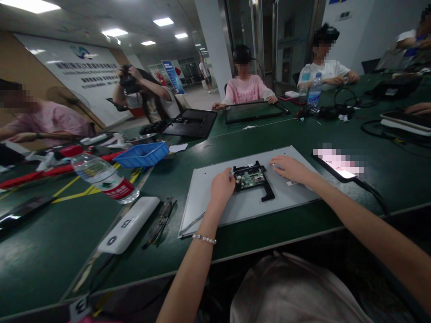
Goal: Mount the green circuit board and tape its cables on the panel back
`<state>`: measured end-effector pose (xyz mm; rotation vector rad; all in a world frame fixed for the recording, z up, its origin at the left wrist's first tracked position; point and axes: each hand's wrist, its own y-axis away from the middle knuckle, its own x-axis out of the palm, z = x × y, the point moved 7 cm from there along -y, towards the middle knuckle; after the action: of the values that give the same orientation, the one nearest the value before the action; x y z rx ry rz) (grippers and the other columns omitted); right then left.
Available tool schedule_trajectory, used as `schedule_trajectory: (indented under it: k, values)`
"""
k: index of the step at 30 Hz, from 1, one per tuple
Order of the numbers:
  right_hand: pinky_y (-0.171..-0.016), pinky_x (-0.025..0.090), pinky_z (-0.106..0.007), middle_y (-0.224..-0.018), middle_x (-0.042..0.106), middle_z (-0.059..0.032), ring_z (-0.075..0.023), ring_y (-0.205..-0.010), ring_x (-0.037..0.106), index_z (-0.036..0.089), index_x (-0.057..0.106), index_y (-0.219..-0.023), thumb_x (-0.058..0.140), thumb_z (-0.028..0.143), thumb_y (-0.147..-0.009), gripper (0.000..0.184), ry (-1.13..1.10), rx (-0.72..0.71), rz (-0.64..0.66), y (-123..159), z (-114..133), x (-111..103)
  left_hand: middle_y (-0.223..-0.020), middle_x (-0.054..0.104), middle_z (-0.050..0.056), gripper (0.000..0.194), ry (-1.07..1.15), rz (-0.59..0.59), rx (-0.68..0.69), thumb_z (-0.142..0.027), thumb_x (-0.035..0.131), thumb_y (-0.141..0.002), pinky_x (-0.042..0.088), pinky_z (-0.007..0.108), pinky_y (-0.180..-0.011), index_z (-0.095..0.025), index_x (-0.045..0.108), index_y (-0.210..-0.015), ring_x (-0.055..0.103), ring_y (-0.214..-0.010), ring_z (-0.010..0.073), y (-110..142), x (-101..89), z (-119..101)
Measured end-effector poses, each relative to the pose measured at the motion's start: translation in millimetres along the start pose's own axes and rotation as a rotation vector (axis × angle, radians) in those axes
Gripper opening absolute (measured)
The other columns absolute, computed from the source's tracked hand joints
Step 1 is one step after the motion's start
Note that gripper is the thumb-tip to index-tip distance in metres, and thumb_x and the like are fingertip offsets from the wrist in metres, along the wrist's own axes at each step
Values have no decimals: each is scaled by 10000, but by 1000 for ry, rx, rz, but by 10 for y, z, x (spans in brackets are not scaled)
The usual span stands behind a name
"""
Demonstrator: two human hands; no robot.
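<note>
A flat light-grey panel (205, 197) lies on the green table before me. On it rests a black plastic bracket (267, 193) holding a green circuit board (251, 179). My left hand (222, 185) is at the bracket's left edge, its fingers curled and closed against that edge; the fingertips are partly hidden. To the right of the bracket, my right hand (290, 169) is open, with its fingers stretched out low over the panel. Something small and pale shows under those fingers, too blurred to name.
Left of the panel are eyeglasses (160, 222), a white power bank (129, 225), a water bottle (101, 175) and a blue tray (143, 154). A lit phone (336, 166) with a cable lies at the right. Across the table, a person (247, 87) holds a black-framed panel (256, 111).
</note>
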<state>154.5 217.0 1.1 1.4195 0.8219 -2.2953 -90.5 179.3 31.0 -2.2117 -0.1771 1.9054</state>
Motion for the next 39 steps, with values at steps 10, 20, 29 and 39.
schedule_trajectory:
  k: [10, 20, 29, 39]
  values:
    - [-1019, 417, -461, -1268, 612, -140, -281, -1177, 553, 158, 605, -1255, 401, 274, -935, 397, -17, 185, -142, 32, -233, -126, -1005, 712, 90, 318, -88, 29, 77, -240, 343, -975, 476, 278, -810, -188, 624, -1114, 668, -920, 204, 25, -17, -85]
    - [-1141, 263, -489, -1506, 391, -76, -295, -1401, 305, 232, 471, -1410, 420, 498, -915, 564, 18, 77, 70, 85, -113, 110, -1135, 673, 132, 328, -98, 18, 26, -176, 342, -957, 446, 294, -946, -124, 565, -1192, 622, -1088, 205, 17, 88, 18]
    - [-1125, 260, -554, -1487, 391, -154, -330, -1420, 254, 164, 498, -1366, 411, 393, -944, 488, 182, 220, -76, 134, -404, 17, -1233, 639, 149, 425, -36, 85, -56, -135, 366, -928, 459, 290, -927, -113, 506, -1328, 623, -1105, 221, 15, 38, 90]
    - [-1111, 313, -464, -1423, 473, -160, -298, -1362, 362, 135, 542, -1315, 512, 296, -911, 436, 185, -127, 14, -363, 475, -132, -1130, 684, 120, 304, -214, 245, 212, -156, 510, -874, 458, 301, -920, -202, 645, -1142, 637, -1063, 225, -215, -73, 90]
